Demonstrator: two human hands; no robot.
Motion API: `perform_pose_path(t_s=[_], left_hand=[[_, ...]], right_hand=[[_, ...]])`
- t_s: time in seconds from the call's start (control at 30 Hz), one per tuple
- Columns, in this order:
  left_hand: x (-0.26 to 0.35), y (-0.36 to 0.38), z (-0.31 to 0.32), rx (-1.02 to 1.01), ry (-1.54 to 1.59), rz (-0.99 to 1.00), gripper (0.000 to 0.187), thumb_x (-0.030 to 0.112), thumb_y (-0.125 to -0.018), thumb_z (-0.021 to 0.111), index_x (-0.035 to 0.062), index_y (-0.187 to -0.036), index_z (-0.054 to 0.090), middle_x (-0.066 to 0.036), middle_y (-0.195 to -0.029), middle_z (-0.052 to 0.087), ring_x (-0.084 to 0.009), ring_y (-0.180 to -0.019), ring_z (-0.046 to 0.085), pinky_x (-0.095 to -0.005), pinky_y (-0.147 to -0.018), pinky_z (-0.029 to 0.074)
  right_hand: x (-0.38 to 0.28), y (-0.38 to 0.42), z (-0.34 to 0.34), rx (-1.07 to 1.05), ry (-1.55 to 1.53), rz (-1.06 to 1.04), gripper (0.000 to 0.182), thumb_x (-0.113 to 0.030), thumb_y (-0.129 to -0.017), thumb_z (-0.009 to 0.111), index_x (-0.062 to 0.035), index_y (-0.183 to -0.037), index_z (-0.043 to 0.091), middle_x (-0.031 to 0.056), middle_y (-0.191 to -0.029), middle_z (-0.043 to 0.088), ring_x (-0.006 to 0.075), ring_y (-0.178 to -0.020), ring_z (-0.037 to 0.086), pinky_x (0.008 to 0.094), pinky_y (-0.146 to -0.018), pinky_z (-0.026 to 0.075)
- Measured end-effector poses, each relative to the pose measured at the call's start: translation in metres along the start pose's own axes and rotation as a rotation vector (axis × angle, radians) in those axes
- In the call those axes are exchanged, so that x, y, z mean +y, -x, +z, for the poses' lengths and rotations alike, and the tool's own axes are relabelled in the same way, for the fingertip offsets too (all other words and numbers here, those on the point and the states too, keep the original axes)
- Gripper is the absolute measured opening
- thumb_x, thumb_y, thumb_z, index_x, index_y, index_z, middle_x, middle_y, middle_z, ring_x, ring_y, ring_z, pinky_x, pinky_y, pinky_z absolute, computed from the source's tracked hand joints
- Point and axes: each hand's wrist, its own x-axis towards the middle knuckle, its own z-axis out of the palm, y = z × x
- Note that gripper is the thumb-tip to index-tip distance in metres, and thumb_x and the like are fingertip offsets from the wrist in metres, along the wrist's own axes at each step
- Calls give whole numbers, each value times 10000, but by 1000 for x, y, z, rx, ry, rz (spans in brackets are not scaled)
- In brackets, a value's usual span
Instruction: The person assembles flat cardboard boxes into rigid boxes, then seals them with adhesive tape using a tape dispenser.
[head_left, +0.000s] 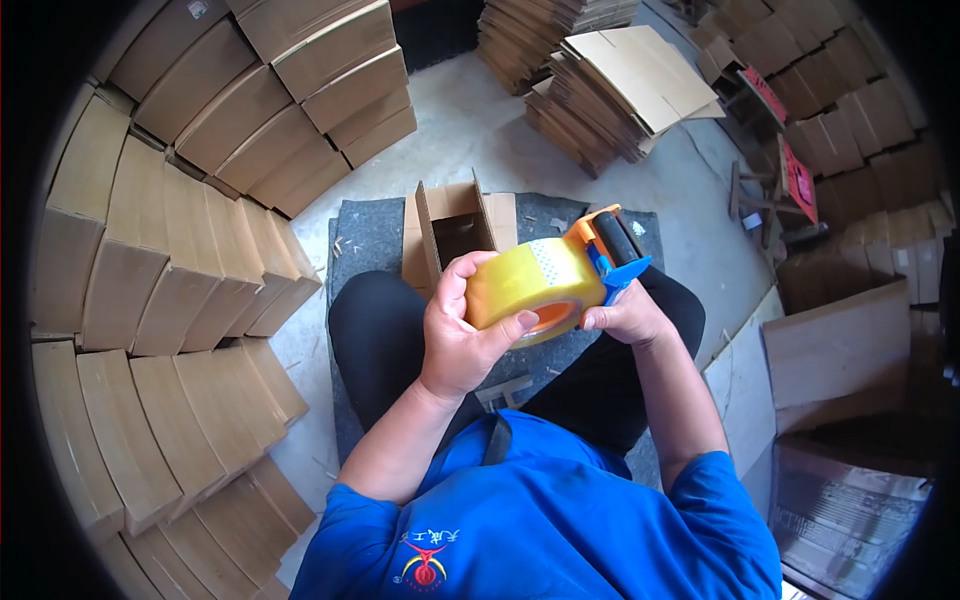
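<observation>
A wide roll of yellow tape (515, 285) sits on a tape dispenser (625, 262) with blue and orange parts and a black roller. My left hand (458, 330) is wrapped round the roll, its thumb at the orange core. On the other side, my right hand (628, 315) holds the dispenser by its blue part; most of its fingers are hidden beneath. Just beyond the roll, an open cardboard box (455, 218) stands on a dark grey mat (365, 230), with its flaps up and out.
Stacked cardboard boxes (140, 260) line the left side. Piles of flat cardboard (640, 80) stand ahead on the floor. More boxes (830, 140) and red-topped stools (797, 180) are at the right. My bent legs lie either side of the mat's middle.
</observation>
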Motion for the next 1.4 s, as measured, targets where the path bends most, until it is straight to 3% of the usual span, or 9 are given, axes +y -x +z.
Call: perform_pose_path(t_s=[0.23,0.33,0.47,0.53,0.57,0.63,0.77,1.03,1.4], left_hand=[[1,1,4,53,-36,12,579,143,-809,849,39,-1258,498,-91,-1174,631,-168,-1089,638,-310,-947,530],[16,4,8,-12,-471,6,630,81,-771,860,27,-1274,484,-110,-1185,624,-188,-1100,640,-317,-946,527],[10,9,10,27,-690,203,655,133,-723,895,36,-1239,504,-150,-1148,643,-281,-1028,676,-375,-891,552],[10,7,9,59,-782,359,646,105,-712,893,33,-1230,514,-155,-1142,646,-309,-1019,677,-387,-879,553],[11,7,8,54,-784,355,646,105,-712,893,33,-1230,514,-155,-1142,646,-309,-1019,677,-387,-879,553],[14,7,8,76,-800,279,623,86,-721,885,34,-1224,521,-155,-1141,647,-293,-1036,675,-386,-892,550],[11,5,13,85,-652,36,596,98,-738,884,39,-1214,530,-150,-1114,664,-259,-1032,684,-360,-894,555],[11,6,9,-18,-323,-222,574,104,-758,875,29,-1213,533,-103,-1115,666,-176,-1034,669,-317,-910,551],[14,5,7,-169,-43,-429,561,68,-790,836,-10,-1236,505,-106,-1114,658,-155,-1038,655,-305,-931,542]], right_hand=[[21,-2,13,52,-116,39,855,-88,-676,920,-52,-1408,482,63,-1301,618,205,-1250,563,385,-1100,432],[21,-4,12,56,11,117,807,-102,-687,920,-54,-1379,507,62,-1256,637,200,-1231,572,386,-1083,445],[23,-6,10,49,525,90,731,-263,-721,918,-14,-1311,565,126,-1262,653,233,-1156,631,373,-1005,507],[-8,2,23,76,1076,456,599,-328,-744,889,-26,-1205,655,165,-1182,696,286,-1115,666,394,-971,523],[-21,8,29,31,1318,455,405,-310,-789,842,-34,-1057,712,184,-1076,722,305,-1028,695,390,-870,553],[-46,24,48,131,1275,282,232,-164,-842,788,-12,-989,693,137,-861,699,210,-852,694,334,-699,550],[-68,35,76,211,1075,-461,213,19,-822,738,-30,-1012,655,98,-1027,651,177,-883,670,255,-669,525],[-79,29,56,203,1021,-338,212,15,-848,712,-33,-1051,672,85,-1051,657,172,-890,676,267,-734,548],[-92,20,37,-121,996,-51,179,-23,-850,705,-1,-1028,704,124,-993,698,254,-917,693,347,-807,565]])
